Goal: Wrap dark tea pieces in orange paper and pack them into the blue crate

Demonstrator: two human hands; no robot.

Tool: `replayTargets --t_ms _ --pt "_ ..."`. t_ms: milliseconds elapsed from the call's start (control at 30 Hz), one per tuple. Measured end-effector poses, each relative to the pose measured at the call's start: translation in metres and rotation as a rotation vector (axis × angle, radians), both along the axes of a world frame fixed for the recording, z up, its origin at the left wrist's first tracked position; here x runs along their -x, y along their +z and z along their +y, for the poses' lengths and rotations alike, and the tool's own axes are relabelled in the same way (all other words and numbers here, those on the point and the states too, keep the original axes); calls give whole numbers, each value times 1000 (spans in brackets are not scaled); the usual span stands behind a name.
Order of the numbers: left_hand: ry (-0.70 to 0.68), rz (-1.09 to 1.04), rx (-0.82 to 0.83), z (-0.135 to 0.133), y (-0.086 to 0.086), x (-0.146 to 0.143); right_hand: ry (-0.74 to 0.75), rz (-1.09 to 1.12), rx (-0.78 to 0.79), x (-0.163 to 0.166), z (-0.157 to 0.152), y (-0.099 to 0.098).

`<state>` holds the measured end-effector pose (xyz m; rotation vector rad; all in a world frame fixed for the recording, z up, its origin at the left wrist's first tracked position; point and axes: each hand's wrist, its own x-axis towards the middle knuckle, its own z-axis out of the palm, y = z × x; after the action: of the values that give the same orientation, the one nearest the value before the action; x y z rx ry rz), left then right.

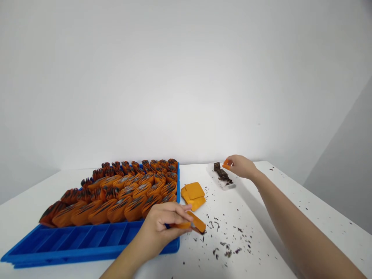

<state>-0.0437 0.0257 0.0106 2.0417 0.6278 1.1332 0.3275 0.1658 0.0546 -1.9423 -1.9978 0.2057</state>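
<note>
My left hand [162,226] is closed around an orange pouch [195,223], held just past the blue tray's [87,248] right front corner; dark bits show at the pouch's tip. My right hand [241,166] reaches far across the table and pinches a small orange piece [227,163] over a clear narrow dish [223,179] holding dark loose leaves. A stack of flat empty orange pouches [193,195] lies between the two hands.
The blue tray holds several rows of filled orange pouches [124,190] with dark contents; its front slots stand empty. Dark leaf crumbs [226,244] are scattered over the white table [290,182]. A white wall stands behind, and the table's right edge runs diagonally.
</note>
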Motion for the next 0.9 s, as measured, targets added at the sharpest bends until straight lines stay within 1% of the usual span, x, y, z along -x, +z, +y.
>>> replayTargets --t_ms 100,200,333,433,567,700,767,900 --pt "0 -74 -38 0 -5 -5 -4 -69 21 -7 10 -21" --pt "30 -51 -102 1 -6 -7 8 -141 20 -4 17 -36" --pt "77 3 -124 0 -7 -6 16 -233 29 5 24 -49" --pt "85 16 -115 -1 -8 -6 32 -284 38 9 27 -54" --pt "57 -18 -136 -3 -7 -6 34 -297 58 11 26 -51" --pt "9 -12 -131 -4 -6 -6 17 -255 85 11 23 -41" --pt "19 4 -107 -6 -5 -5 7 -229 75 10 21 -36" --pt "89 12 -39 -10 -5 -4 5 -189 18 7 16 -24"
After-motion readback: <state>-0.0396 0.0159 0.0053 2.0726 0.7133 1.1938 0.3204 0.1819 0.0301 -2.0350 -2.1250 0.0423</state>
